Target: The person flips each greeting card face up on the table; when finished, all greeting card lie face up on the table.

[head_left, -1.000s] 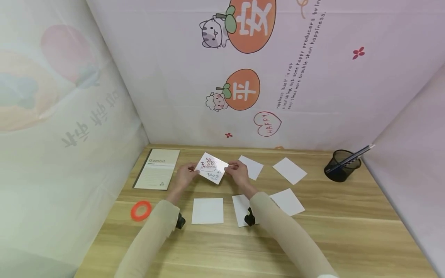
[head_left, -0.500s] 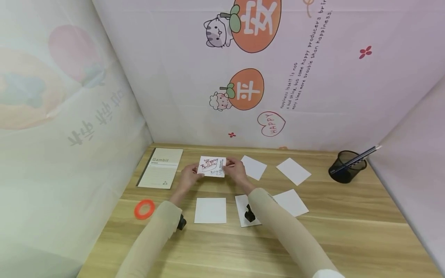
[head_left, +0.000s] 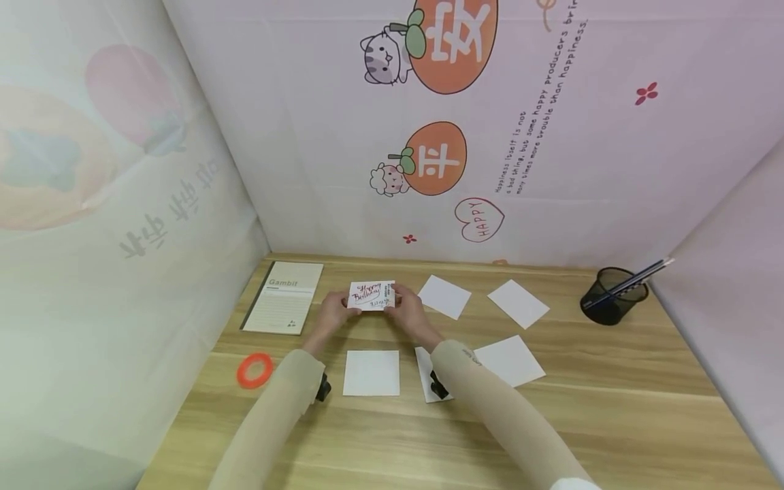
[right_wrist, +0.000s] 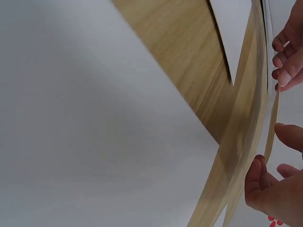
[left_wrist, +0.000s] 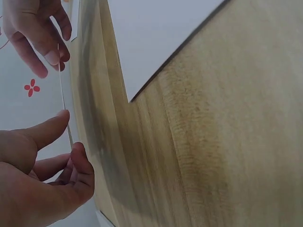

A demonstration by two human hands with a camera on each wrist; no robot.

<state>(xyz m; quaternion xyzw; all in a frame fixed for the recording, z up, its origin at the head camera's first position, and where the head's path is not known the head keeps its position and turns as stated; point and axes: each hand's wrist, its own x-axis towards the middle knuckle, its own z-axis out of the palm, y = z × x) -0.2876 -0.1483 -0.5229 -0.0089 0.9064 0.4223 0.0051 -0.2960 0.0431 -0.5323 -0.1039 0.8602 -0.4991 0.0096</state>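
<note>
A white card [head_left: 366, 295] with red "Happy Birthday" lettering is held up off the table between both hands. My left hand [head_left: 333, 313] pinches its left edge between thumb and fingers. At the right edge, my right hand [head_left: 409, 316] pinches it the same way. In the left wrist view the card [left_wrist: 63, 90] appears edge-on as a thin line, with the left hand [left_wrist: 47, 175] below and the right hand [left_wrist: 40, 23] above. The right wrist view also has the card [right_wrist: 273, 123] nearly edge-on.
White cards lie on the wooden table [head_left: 392, 449], including one [head_left: 371, 373] in front and one [head_left: 444, 297] at right; the right sleeve partly covers another. A notebook [head_left: 283, 298] and orange ring [head_left: 254, 370] lie left. A black mesh pen holder [head_left: 606, 309] stands right.
The card has turned from a slant to sit level, and its face is tipped so it looks shallower. My right hand has shifted its hold to the card's right edge.
</note>
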